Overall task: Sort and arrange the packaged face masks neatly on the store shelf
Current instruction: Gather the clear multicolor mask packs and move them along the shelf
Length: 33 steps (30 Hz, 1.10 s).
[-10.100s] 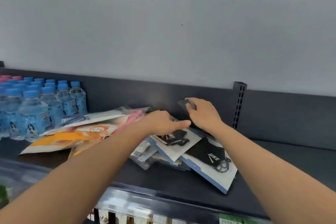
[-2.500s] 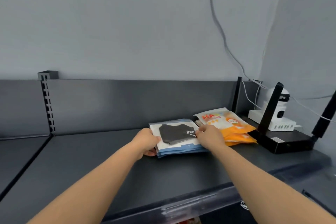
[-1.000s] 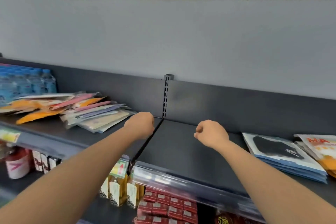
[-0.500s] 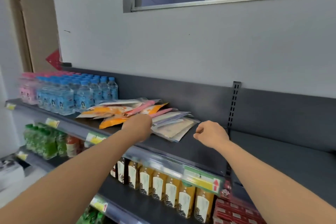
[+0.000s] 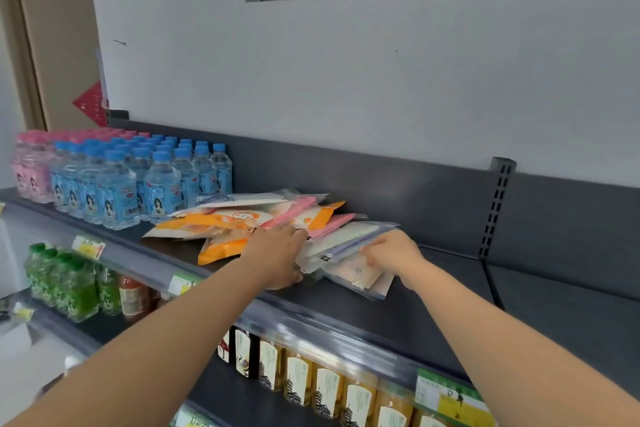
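Observation:
A loose pile of packaged face masks [image 5: 263, 218] lies on the dark top shelf [image 5: 433, 315]: orange and pink packs at the left, clear and pale packs [image 5: 346, 253] at the right. My left hand [image 5: 277, 253] reaches into the pile's middle with its fingers spread over and under the packs. On the right edge of the clear packs rests my right hand [image 5: 393, 253], its fingers pinching their corner.
Rows of blue-capped and pink-capped water bottles [image 5: 121, 180] stand left of the pile. A perforated upright [image 5: 497, 208] divides the shelf at the right. Yellow drink bottles [image 5: 329, 388] and green bottles [image 5: 65, 284] fill the lower shelves.
Both hands have moved forward from above the shelf's front edge onto the pile; they were loose fists and now touch the packs. The camera has shifted slightly left.

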Each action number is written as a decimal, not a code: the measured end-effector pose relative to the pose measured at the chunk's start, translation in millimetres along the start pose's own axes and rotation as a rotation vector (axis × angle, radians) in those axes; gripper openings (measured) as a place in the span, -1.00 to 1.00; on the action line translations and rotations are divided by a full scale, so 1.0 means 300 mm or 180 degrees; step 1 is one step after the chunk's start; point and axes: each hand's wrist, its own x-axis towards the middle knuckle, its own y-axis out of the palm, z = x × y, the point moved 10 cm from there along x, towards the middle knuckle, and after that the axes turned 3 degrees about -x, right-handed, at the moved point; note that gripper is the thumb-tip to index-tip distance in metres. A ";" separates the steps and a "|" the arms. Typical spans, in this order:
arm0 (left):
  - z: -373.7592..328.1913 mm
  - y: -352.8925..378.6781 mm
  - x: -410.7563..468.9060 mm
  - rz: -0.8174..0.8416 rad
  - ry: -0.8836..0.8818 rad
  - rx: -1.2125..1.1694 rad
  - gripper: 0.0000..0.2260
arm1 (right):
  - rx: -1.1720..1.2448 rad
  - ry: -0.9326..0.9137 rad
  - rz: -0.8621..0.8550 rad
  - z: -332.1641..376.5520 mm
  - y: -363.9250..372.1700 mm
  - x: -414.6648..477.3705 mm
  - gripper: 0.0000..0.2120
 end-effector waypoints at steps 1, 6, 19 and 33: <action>-0.005 0.010 0.017 0.0017 0.0066 0.0079 -0.41 | 0.0128 0.0055 0.0041 0.001 0.008 0.022 -0.78; -0.036 -0.021 0.073 -0.0338 0.0402 0.0348 -0.75 | 0.0896 0.0425 0.0167 -0.013 0.025 0.089 -0.61; -0.072 -0.081 0.216 0.0076 0.0612 -0.2469 -0.74 | 0.1754 0.1325 -0.0021 -0.110 0.043 0.130 -0.72; -0.006 0.129 0.243 0.1126 -0.0771 -0.3393 -0.55 | 0.1574 0.0936 -0.0876 -0.136 -0.143 0.092 -0.80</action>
